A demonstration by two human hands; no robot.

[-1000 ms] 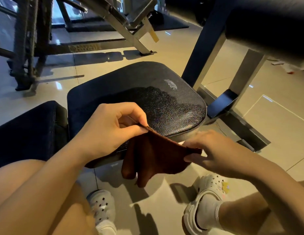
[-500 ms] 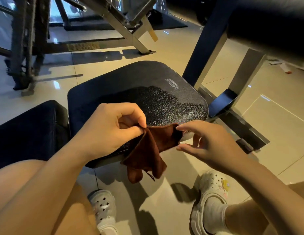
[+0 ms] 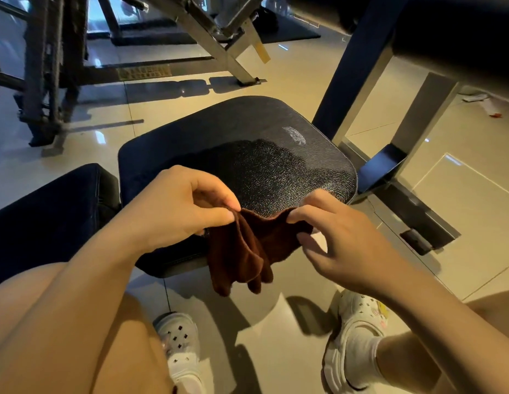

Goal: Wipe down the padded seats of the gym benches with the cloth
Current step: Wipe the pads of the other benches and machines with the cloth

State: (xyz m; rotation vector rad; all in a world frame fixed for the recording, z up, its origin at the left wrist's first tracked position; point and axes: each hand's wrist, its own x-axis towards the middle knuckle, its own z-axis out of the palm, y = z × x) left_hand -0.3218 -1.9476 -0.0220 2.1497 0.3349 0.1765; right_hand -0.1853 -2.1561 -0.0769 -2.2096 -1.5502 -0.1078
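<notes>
Brown cloth (image 3: 242,251) hangs in limp folds.

A glossy beige tiled floor (image 3: 461,223) fills most of the scene, catching small bright reflections of light. Beyond the hands, at the top left, stands a dark metal gym rack (image 3: 43,81) with upright posts and a base bar running along the floor. A slanted grey steel frame (image 3: 219,44) crosses the top centre, ending in a foot on the tiles. Up and to the right of the hands, a dark blue upright post (image 3: 358,58) rises to a thick black pad (image 3: 461,38). Below the hands, two white perforated clogs (image 3: 179,345) rest on the floor, the right one worn over a white sock (image 3: 358,356). Small scraps of litter (image 3: 486,105) lie far right.
</notes>
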